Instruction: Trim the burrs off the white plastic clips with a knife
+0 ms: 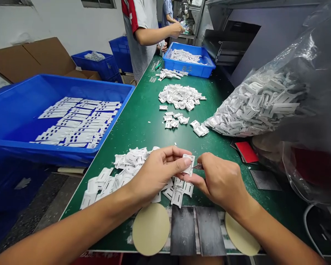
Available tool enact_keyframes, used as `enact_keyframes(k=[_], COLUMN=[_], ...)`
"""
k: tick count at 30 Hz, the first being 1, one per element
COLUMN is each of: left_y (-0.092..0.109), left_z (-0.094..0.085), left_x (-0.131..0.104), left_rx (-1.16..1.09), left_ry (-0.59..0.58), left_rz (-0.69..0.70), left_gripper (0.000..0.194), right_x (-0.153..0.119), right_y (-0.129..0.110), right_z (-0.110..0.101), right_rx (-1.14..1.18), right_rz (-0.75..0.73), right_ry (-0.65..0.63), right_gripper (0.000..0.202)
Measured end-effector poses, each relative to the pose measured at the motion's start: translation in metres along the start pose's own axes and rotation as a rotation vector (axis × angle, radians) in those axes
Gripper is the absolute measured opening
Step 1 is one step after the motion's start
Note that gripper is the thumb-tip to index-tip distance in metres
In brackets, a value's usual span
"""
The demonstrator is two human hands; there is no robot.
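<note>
Between its thumb and fingers, my left hand (162, 167) grips a small white plastic part (188, 164) with a slot in it. My right hand (222, 178) is closed around a small blade (198, 166), mostly hidden by the fingers, whose metal tip meets the part's right edge. One right finger reaches under the part. Beneath and left of my hands lies a heap of similar white plastic parts (132, 158). Along the near table edge are two dark sanding sheets (182, 230), flanked by pale yellow discs (150, 229).
On the green table (135, 125) sit more white part piles (179, 95) and a blue tray (187, 68). A clear bag of parts (262, 99) bulges at right. A large blue bin (57, 151) stands left. A co-worker (143, 33) works at the far end.
</note>
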State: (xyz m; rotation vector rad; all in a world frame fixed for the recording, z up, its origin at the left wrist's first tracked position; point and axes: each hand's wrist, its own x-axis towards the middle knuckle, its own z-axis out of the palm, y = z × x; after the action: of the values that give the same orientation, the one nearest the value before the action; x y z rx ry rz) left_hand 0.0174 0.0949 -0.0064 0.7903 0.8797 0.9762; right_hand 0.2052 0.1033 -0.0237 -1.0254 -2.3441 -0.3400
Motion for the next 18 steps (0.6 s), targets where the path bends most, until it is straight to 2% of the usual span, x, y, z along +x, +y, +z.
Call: enact_keyframes(k=[9,18], left_y=[0.0002,0.0008], left_z=[0.0012,0.0002], left_x=[-0.0014,-0.0011], left_rx=[0.029,0.037], left_ry=[0.018,-0.002], left_rz=[0.006,0.009], left_gripper=[0.021,0.022], right_x=[-0.0025,-0.0018], right_y=[-0.0031,-0.0046], right_z=[0.0023,-0.0017], right_rx=[-0.077,-0.050], right_rz=[-0.011,-0.043], right_ry=[0.043,0.072], right_gripper=[0.059,0.055])
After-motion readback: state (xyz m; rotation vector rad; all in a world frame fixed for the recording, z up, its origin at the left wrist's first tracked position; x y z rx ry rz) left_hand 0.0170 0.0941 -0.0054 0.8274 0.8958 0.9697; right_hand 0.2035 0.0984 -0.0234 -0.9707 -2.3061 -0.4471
